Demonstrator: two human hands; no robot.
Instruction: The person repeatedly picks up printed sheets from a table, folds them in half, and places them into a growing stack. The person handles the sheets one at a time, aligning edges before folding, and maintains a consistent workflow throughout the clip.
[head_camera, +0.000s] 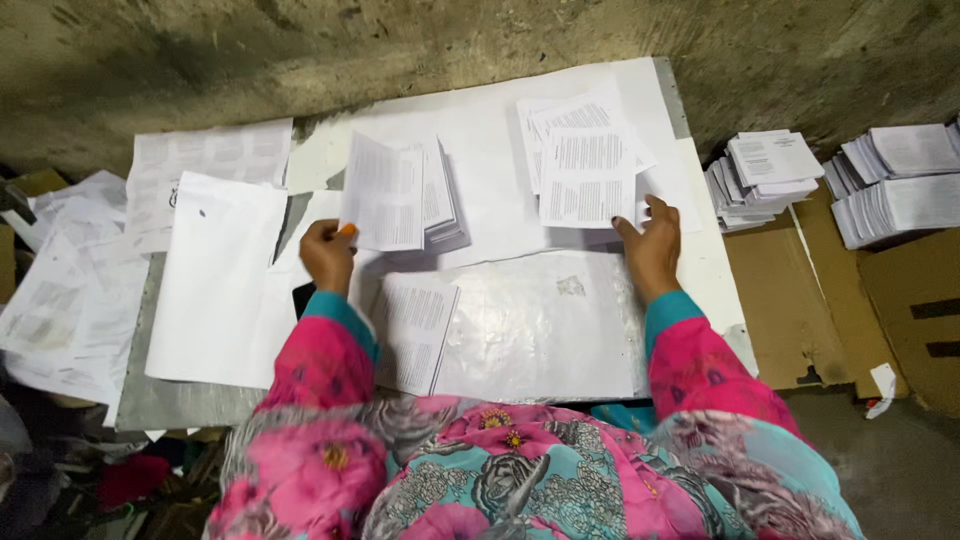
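Printed sheet (412, 330) lay nearest on the desk (190, 400). A leaflet (382, 195) was pinched in the left hand (327, 255), lifted off its stack (440, 195). Another pile (587, 175) was steadied by the right hand (652, 245), fingers flat and open.

Makeshift paper-sorting workroom, rough concrete wall (200, 50), low tabletop (180, 405) covered in printed sheets (585, 175), stacked leaflet bundles (765, 175) on flattened cardboard (800, 300), bare floor (900, 470)

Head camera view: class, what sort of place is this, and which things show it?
Probably a small print-folding or binding workshop on a rough concrete floor. Folded printed sheets lie on a low worktable, finished stacks sit on flattened cardboard, and the left hand lifts a printed sheet.
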